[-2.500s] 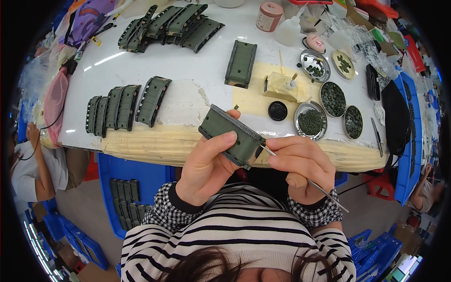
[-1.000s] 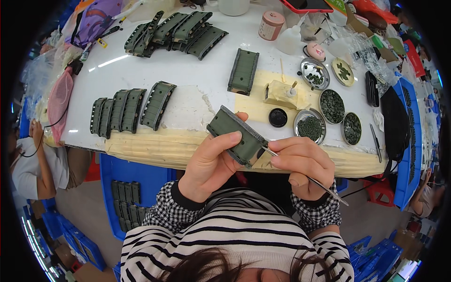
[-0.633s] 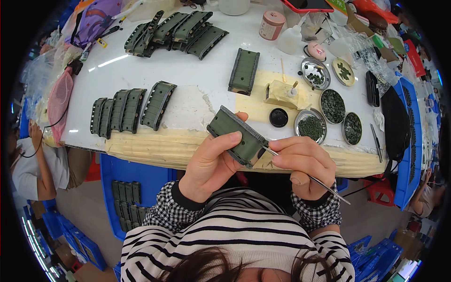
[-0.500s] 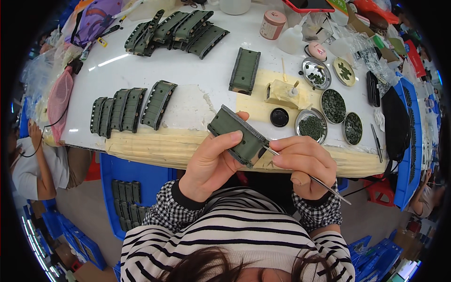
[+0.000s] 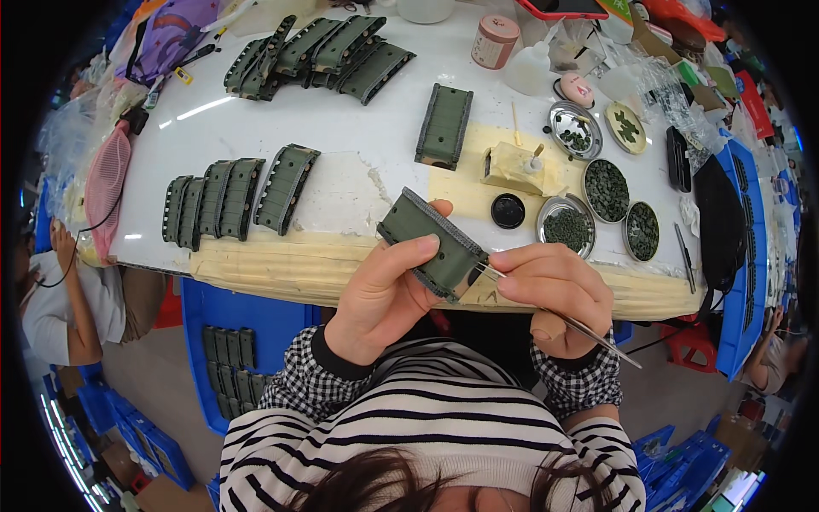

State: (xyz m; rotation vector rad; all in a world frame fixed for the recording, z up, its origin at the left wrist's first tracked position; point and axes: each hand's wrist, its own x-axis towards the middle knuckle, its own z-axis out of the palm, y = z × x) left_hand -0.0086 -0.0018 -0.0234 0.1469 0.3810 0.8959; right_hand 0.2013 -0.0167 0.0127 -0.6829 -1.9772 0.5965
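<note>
My left hand [image 5: 386, 288] grips a curved green panel [image 5: 431, 247] with dark ribbed long edges, thumb on its face and fingers beneath. In my right hand [image 5: 559, 294] is a pair of slim metal tweezers [image 5: 589, 331], pinched near the front. Their tips reach the panel's right end, by a brown-and-dark patch. Whether the tips hold a small part cannot be made out. A bandage-like tan wrap [image 5: 547, 325] covers one right finger. Beyond my hands, a similar panel [image 5: 445, 126] lies alone on the table.
Similar panels stand in a row [image 5: 216, 199] at left and a pile [image 5: 320, 58] behind. To the right are round tins of small green parts [image 5: 606, 190], a black cap [image 5: 508, 212] and a tape-wrapped block [image 5: 522, 167]. Below left, a blue bin [image 5: 198, 341] holds more panels.
The tweezers' rear end has shifted slightly right, and their two tips show a little more apart. My right fingers moved slightly; the left hand and panel stay nearly still.
</note>
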